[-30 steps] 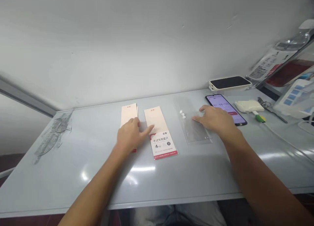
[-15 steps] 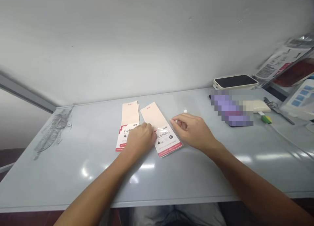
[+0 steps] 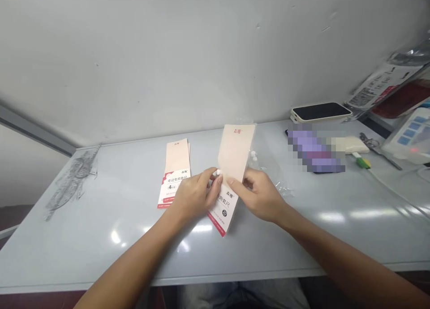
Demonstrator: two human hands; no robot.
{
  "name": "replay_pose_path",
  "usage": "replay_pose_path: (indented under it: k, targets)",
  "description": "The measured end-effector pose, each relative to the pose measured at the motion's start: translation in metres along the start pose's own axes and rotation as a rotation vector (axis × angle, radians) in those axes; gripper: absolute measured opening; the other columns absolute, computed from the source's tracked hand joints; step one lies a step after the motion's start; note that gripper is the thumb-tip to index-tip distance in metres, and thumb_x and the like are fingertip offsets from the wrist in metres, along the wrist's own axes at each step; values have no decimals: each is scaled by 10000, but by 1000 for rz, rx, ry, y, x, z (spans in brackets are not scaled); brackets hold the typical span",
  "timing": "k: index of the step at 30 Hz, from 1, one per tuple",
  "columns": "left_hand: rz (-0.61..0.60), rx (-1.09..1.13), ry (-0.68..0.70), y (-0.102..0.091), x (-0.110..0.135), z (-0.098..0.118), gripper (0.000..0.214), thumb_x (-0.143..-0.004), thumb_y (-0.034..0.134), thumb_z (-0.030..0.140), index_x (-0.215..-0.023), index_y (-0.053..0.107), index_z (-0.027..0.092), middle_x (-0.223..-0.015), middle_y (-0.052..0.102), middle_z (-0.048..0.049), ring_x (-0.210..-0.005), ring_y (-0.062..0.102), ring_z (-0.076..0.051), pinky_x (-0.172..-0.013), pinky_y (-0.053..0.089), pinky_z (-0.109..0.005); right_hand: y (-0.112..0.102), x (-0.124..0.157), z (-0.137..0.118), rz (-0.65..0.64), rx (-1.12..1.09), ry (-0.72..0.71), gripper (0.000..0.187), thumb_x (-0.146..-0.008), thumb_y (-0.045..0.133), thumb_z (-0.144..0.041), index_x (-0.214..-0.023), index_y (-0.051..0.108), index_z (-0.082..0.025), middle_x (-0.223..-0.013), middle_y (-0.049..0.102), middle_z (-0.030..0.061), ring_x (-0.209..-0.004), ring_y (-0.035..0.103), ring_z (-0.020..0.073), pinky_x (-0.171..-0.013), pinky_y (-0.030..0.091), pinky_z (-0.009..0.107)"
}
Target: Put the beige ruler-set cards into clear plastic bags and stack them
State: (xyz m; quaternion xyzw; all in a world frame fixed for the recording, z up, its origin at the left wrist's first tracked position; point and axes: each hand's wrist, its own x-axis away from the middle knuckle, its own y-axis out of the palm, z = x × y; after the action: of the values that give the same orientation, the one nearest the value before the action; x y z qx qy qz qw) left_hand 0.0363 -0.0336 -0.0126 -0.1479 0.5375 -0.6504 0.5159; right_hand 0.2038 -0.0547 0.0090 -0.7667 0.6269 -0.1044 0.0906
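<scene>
Two flat packets show on my feed, both labelled as a ruler set, and one stands tilted up at the centre of the grey laminate counter (image 3: 101, 242). Taking myself as six o'clock, that held packet (image 3: 233, 154) has a smooth peach sleeve with a small red brand mark at its top. Its white-and-red lower card shows 用套尺 and a circled 20. My right hand (image 3: 259, 195) has its fingers (image 3: 239, 186) only slightly spread, with the thumb side pinching the packet near the join of sleeve and card. My left hand (image 3: 194, 196) has thumb and forefinger closed on a small white disc (image 3: 218, 172), right beside the packet's edge.

At eleven o'clock, a second packet (image 3: 176, 172) lies flat, reading 考试专用套尺 and a large 4. At one o'clock, a clear plastic bag (image 3: 270, 172) lies crinkled with two white discs (image 3: 253, 156) on it. Farther out at two o'clock, a black phone in a cream case (image 3: 320, 112) lies beside a pixelated phone (image 3: 316, 150).
</scene>
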Motion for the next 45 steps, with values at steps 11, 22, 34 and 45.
replay_pose_path:
  k: [11,22,34,45]
  targets:
    - [-228,-85,69,-8,1,3,325,-721,407,171,-1024,526,164,-666,631,-20,-503,521,-132,-451,329,-245,1,4,0,3,152,2,258,-827,423,-361,-707,560,-178,-706,584,37,-623,527,160,-518,391,267]
    - [-403,-163,168,-12,-2,0,240,-847,260,198,-772,488,182,-527,471,-20,-421,365,-138,-424,200,-280,-1,2,1,-13,186,66,331,-830,388,-369,-552,351,-194,-549,400,-21,-498,385,107,-447,297,246]
    - [-487,-76,122,-18,-3,2,234,-847,257,166,-830,490,178,-640,547,-18,-501,457,-125,-472,312,-248,-2,2,3,-38,170,68,296,-822,386,-311,-555,377,-184,-555,422,-20,-510,398,106,-460,300,236]
    - [-456,22,135,-15,-3,-1,296,-875,277,251,-675,484,181,-506,397,25,-429,307,-93,-458,232,-243,-1,3,2,-65,165,71,298,-814,386,-307,-543,393,-184,-544,432,-13,-497,395,106,-442,293,236]
